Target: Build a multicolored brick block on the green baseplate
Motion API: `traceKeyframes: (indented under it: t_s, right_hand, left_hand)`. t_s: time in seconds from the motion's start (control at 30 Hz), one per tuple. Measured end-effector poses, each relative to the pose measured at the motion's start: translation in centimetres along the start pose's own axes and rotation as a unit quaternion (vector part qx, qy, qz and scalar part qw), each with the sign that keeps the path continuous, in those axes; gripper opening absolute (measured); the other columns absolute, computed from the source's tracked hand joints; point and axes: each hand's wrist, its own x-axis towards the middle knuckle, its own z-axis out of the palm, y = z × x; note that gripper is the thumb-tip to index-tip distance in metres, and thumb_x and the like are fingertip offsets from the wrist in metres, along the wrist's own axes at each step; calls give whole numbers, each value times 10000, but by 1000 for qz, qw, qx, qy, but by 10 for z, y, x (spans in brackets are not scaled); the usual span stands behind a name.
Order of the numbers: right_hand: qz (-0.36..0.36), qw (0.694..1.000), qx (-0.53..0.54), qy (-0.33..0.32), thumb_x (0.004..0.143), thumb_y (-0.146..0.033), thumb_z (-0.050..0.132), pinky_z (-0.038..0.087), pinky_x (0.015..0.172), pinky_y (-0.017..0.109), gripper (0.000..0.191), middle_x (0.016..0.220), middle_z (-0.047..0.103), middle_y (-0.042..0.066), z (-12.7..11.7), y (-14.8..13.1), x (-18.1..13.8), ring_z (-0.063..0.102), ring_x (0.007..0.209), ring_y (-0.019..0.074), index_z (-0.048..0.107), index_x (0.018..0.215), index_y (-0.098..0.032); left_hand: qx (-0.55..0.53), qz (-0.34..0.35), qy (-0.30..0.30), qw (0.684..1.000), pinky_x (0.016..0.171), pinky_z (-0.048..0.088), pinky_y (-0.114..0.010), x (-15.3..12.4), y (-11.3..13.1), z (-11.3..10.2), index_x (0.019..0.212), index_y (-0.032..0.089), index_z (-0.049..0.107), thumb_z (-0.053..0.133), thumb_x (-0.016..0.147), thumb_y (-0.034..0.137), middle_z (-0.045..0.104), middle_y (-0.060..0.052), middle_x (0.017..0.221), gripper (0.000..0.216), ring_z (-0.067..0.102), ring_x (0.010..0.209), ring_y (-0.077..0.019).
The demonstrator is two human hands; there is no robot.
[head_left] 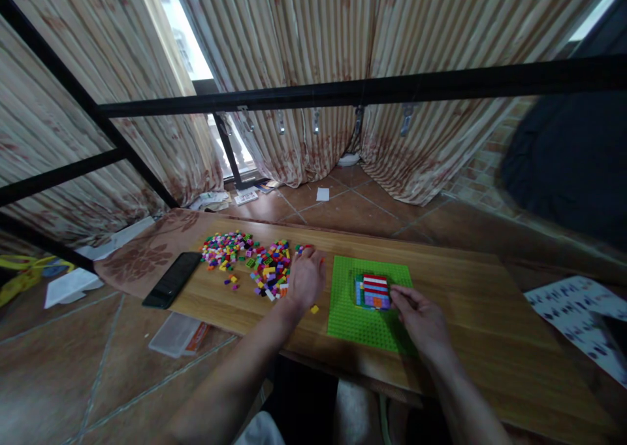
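Note:
My left hand [308, 278] reaches down at the right edge of a pile of small toy building bricks [272, 268], its fingers curled. What lies between those fingertips is hidden. On a green studded baseplate [345, 321] sits a low block of toy bricks [376, 291], with red and white stripes on top and blue, purple and orange parts nearer me. At its right side my right hand [421, 317] has thumb and forefinger pinched together, the tips against or very close to the block. Whether a loose brick is in that pinch cannot be made out.
A second pile of mixed bricks [226, 249] lies further left. Beside it is a dark phone [172, 280] at the table's left end. One yellow brick [314, 309] lies near the front edge of the wooden table [470, 314]. Black metal bars [313, 97] cross beyond the table.

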Motion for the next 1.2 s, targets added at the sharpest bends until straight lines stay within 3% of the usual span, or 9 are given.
traceKeyframes:
  t_s: [0.13,0.27,0.53,0.87,1.07,1.2]
  right_hand:
    - [-3,1000,-3,2,694,-581,673,459,571,313,489,690,731,58,1,2,0,646,616,207,746,948,-169]
    - [-10,1000,-4,1,696,-589,667,470,583,318,494,739,749,71,2,3,0,673,671,226,744,948,-172]
    - [-12,1000,-16,-1,727,-570,662,471,587,320,477,718,739,64,2,3,-1,668,670,224,747,965,-165]
    - [-13,1000,-8,-2,712,-576,656,461,567,315,480,711,737,64,3,0,-1,664,660,222,742,946,-166]
    - [-13,1000,-7,1,712,-575,659,449,555,305,477,701,733,59,3,-1,-2,654,643,211,744,944,-167]
    - [-10,1000,-3,1,695,-569,654,452,559,312,485,689,729,59,3,-2,-2,654,633,215,743,937,-158]
  left_hand:
    - [-289,-39,37,956,815,533,-265,-34,13,10,993,175,684,537,872,108,679,-66,985,202,667,863,-151]
    - [-386,-68,35,919,757,538,-254,-58,25,24,974,168,673,610,807,99,680,-41,935,192,662,801,-135]
    - [-374,-53,10,926,730,522,-255,-58,38,32,829,166,687,604,778,43,647,-21,842,158,640,763,-134]
    - [-295,31,2,955,877,553,-305,-53,49,36,1154,200,654,509,808,-24,691,-58,1051,437,661,949,-172]
    - [-223,101,17,970,994,515,-404,-52,52,38,1188,217,643,515,819,-5,713,-57,1115,450,645,1035,-213]
    - [-208,109,30,972,977,527,-420,-52,52,41,1204,213,633,527,817,2,715,-55,1105,454,647,1020,-217]
